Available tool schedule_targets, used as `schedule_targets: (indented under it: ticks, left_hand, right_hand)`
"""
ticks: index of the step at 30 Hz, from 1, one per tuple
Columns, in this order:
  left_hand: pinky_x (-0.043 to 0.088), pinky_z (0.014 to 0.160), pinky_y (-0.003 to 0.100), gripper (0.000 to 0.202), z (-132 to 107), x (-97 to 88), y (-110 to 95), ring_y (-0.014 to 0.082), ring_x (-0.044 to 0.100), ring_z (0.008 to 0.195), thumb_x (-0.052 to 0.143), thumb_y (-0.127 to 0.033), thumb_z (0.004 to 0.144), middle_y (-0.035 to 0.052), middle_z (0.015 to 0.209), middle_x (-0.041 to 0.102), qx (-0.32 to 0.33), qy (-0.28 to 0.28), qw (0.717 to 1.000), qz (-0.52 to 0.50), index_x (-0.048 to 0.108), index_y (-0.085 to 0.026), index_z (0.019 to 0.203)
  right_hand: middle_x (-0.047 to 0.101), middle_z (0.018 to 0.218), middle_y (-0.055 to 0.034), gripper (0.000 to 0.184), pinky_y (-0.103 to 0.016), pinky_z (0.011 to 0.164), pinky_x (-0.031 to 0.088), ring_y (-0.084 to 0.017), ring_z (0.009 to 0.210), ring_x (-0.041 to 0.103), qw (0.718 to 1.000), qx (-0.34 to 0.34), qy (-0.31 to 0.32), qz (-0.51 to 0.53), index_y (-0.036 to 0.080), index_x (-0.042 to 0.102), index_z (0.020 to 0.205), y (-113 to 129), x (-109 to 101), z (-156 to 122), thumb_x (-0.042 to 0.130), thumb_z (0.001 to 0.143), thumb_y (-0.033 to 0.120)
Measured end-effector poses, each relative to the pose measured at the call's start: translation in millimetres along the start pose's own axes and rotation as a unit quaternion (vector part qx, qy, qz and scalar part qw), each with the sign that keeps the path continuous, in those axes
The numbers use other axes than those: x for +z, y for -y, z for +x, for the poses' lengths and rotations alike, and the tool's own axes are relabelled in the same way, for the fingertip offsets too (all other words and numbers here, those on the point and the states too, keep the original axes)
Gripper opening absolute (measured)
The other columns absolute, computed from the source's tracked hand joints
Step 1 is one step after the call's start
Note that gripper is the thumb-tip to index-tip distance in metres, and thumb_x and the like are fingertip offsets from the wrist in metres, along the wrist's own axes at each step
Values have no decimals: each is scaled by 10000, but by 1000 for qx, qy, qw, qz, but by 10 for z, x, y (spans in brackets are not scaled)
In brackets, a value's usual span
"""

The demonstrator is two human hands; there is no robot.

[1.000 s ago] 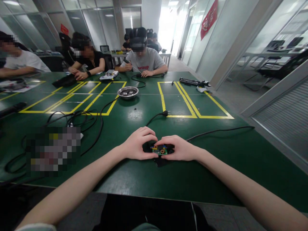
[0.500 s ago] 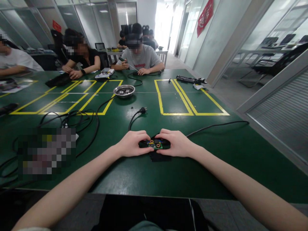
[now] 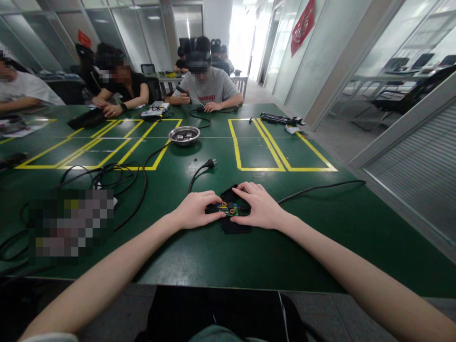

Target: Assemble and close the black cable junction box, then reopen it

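Note:
A small green circuit board [image 3: 229, 210] with copper-wound coils lies in front of me, with a black cable at each side. My left hand [image 3: 197, 209] pinches its left end between thumb and fingers. My right hand [image 3: 261, 204] is spread around the right end, its thumb beside the board's lower edge. Its index fingertip is at a black cover piece [image 3: 228, 192] behind the board; whether it touches the cover is hard to tell. Another flat black piece [image 3: 237, 226] lies just in front of the board.
A black power plug [image 3: 211, 164] lies beyond my hands on the green table [image 3: 199, 266]. Farther back stands a metal bowl [image 3: 184, 136] with small metal parts. Coiled black cables [image 3: 103, 175] lie left beside a blurred-out object. A person [image 3: 208, 85] across the table holds a screwdriver.
My right hand has opened wider, its fingers lifting away from the thumb and moving back toward the rear cover piece. More of both black pieces shows. My left hand still pinches the board.

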State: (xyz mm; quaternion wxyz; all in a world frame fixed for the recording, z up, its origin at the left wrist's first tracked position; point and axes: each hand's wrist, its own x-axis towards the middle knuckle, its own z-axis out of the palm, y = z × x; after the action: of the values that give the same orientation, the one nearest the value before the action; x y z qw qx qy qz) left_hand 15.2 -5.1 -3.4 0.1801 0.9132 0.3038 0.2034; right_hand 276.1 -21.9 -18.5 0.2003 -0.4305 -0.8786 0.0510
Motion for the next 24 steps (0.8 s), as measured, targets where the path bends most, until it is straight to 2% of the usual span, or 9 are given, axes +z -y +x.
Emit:
schedule_targets:
  ticks: [3,5,10,13,24]
  left_hand:
    - [447,644,237,251,7,1,7,136,640,696,696,-412,964,25,885,706,-7,9,1000,12,732,-170,1019]
    - [448,649,237,260,11,4,14,136,639,697,687,-426,969,23,877,705,-10,14,1000,17,737,-174,1014]
    - [430,626,232,265,12,8,22,126,623,667,696,-427,964,18,849,697,-10,12,1000,25,747,-168,984]
    - [421,617,230,269,10,3,24,124,619,659,709,-432,955,15,835,690,-14,8,999,31,756,-167,971]
    - [451,665,237,288,34,33,50,146,665,729,699,-459,965,19,870,705,-31,0,997,70,759,-188,1040]
  right_hand:
    - [631,1256,-171,750,-603,1048,449,-371,1160,599,1000,-9,-13,3,181,654,1382,-20,17,-5,814,774,590]
    - [631,1258,-168,730,-586,1045,465,-360,1156,600,1000,-18,-8,21,175,652,1381,-29,8,-3,818,787,565]
    - [657,1194,-123,534,-503,988,534,-299,1095,628,993,-69,16,91,213,684,1323,-33,-37,10,792,856,448]
    - [669,1171,-119,496,-487,968,542,-291,1074,643,992,-75,15,101,207,701,1290,-32,-49,13,800,855,422]
    - [671,1115,-105,558,-475,916,531,-294,1021,663,997,6,-22,68,210,718,1253,107,48,20,854,790,490]
